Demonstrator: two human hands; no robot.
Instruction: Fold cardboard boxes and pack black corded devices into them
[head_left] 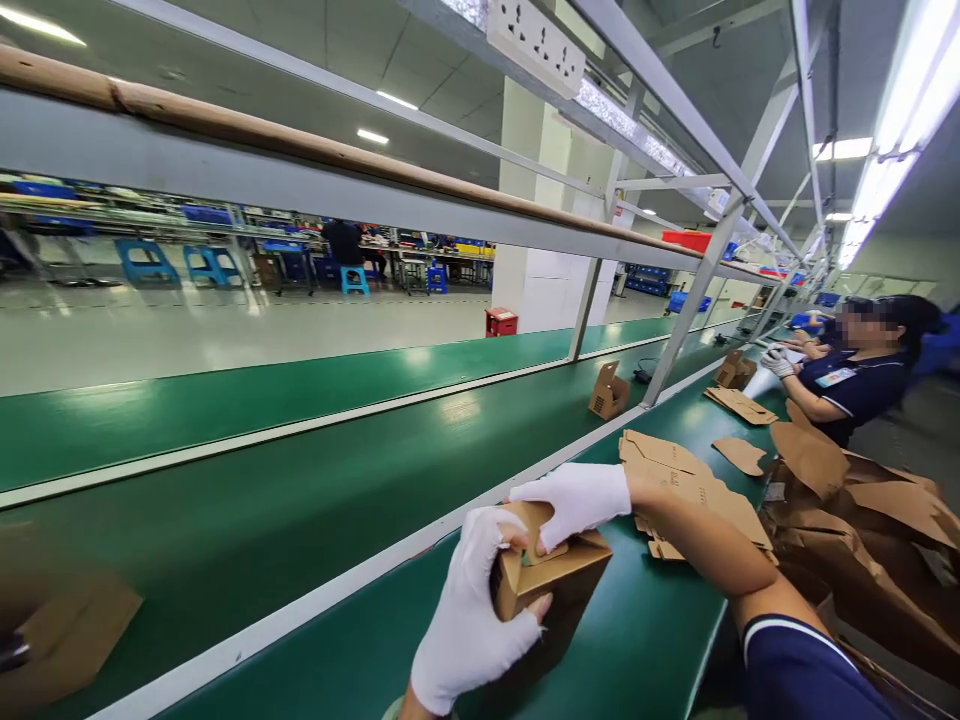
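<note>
— What are the hands doing with that small cardboard box (pixel 551 580)?

— Both are closing on it. The left hand (pixel 469 615) is wrapping around the near end, thumb showing at the front face, and the right hand (pixel 574 500) is pressing down on the top flap with its fingers curled over the edge. The box is sitting low over the green counter (pixel 637 640), just this side of the white rail; whether its base is touching the surface I cannot tell.

— How is it likely to handle?

— Light, I am judging, and stiff only along the folds. It is thin brown card, so the panels are probably giving way under a hard squeeze. The white gloves are looking like cotton, which may be slipping a little on smooth card.

— So where is the best hold?

— At the corners and creased edges, where the card is strongest, with the top flap pinned flat under the fingers as the right hand is doing now.

— Anything crowding it?

— A stack of flat box blanks (pixel 690 490) is lying just beyond the right wrist, and crumpled brown paper bags (pixel 847 540) are piling up at the counter's right edge. Another folded box (pixel 607 392) is riding the far belt, well apart, and a co-worker (pixel 855 380) is working further along.
</note>
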